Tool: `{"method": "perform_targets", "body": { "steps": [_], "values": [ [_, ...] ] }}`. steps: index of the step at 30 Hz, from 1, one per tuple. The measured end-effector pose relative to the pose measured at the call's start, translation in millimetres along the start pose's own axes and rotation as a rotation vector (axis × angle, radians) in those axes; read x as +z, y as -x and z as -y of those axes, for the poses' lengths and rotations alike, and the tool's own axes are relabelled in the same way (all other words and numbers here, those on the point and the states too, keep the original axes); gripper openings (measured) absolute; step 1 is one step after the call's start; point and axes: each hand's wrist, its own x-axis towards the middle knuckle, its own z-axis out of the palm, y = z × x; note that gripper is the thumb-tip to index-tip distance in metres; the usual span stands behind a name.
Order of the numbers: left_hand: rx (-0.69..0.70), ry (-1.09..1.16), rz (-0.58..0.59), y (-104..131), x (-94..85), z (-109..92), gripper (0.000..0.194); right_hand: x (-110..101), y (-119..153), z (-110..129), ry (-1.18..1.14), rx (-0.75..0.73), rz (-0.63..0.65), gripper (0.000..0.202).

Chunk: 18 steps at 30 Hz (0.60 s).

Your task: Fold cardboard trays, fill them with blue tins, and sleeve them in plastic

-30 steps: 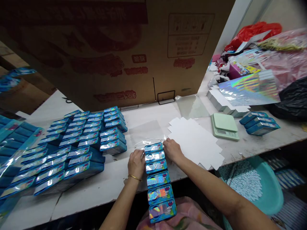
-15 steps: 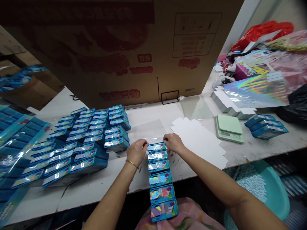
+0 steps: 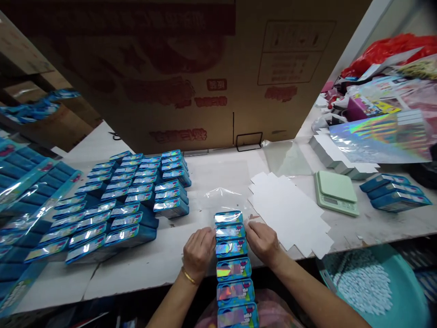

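Observation:
A row of several small blue boxes runs from the table edge back toward the wearer's lap. A clear plastic sleeve lies around the far end of the row and extends past it. On the row's left side, my left hand is closed, pinching the sleeve's edge beside the second box. My right hand is closed on the sleeve's edge at the opposite side. Both sets of fingertips are partly hidden against the boxes.
Rows of blue boxes stand at left. A large carton rises behind. White card sheets, a green scale and three blue boxes lie right. A teal basin sits below the edge.
Both hands have moved nearer the wearer along the row, drawing the clear sleeve over its far end. The view has shifted slightly left.

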Motion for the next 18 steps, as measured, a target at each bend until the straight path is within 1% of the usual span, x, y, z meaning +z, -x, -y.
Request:
{"method": "perform_targets", "body": {
  "steps": [3,5,7,9,11,13,15,18],
  "values": [
    [-0.177,0.113,-0.07,7.4,16.8,-0.1,0.02,15.3,4.7,-0.4,-0.074,0.115,-0.1,0.026],
    [-0.33,0.136,-0.064,5.8,25.0,0.1,0.018,21.8,1.5,0.9,-0.088,0.253,-0.115,0.026],
    [-0.435,0.109,0.008,2.4,28.3,0.3,0.018,25.8,-1.8,2.2,-0.089,0.385,-0.079,0.023],
    [-0.462,0.034,0.145,-1.2,27.1,0.2,0.021,28.7,-3.5,1.9,-0.068,0.446,-0.027,0.021],
    [-0.425,-0.059,0.309,-5.0,24.0,-0.2,0.025,32.1,-4.3,-0.7,-0.018,0.417,0.033,0.024],
    [-0.38,-0.127,0.444,-9.0,21.1,-0.3,0.024,35.4,-5.2,-5.3,0.038,0.343,0.085,0.028],
    [-0.34,-0.157,0.531,-12.1,18.9,0.1,0.021,36.4,-5.6,-10.4,0.079,0.265,0.104,0.026],
    [-0.274,-0.186,0.637,-11.2,15.2,1.1,0.023,30.8,-1.0,-15.5,0.12,0.112,0.113,0.023]
  ]
}}
